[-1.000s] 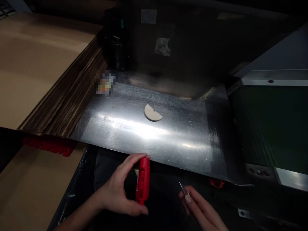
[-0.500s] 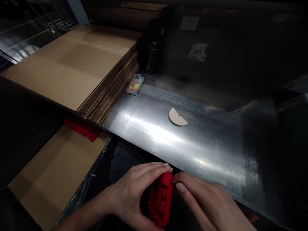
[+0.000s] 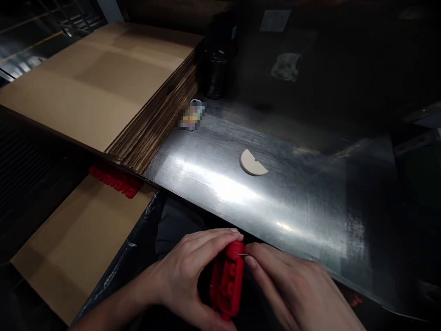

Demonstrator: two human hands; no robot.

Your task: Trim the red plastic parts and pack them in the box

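My left hand is wrapped round a red moulded plastic part, its fingers over the top end and the thumb at the bottom. The part has recesses along the side that faces right. In my right hand, thumb and forefinger pinch a thin metal blade, whose tip touches the red part's upper edge. Most of the blade is hidden in the fingers. Both hands are just in front of the metal table's near edge.
A half-round beige piece lies on the metal table. Cardboard sheets are stacked at left, with a black bottle beside them. Below, several red parts lie on a lower cardboard sheet. A pixelated small object sits near the stack.
Both hands and the red part have shifted slightly left and up in view. The blade remains at the part's upper edge. The whole scene has moved a little with the camera.
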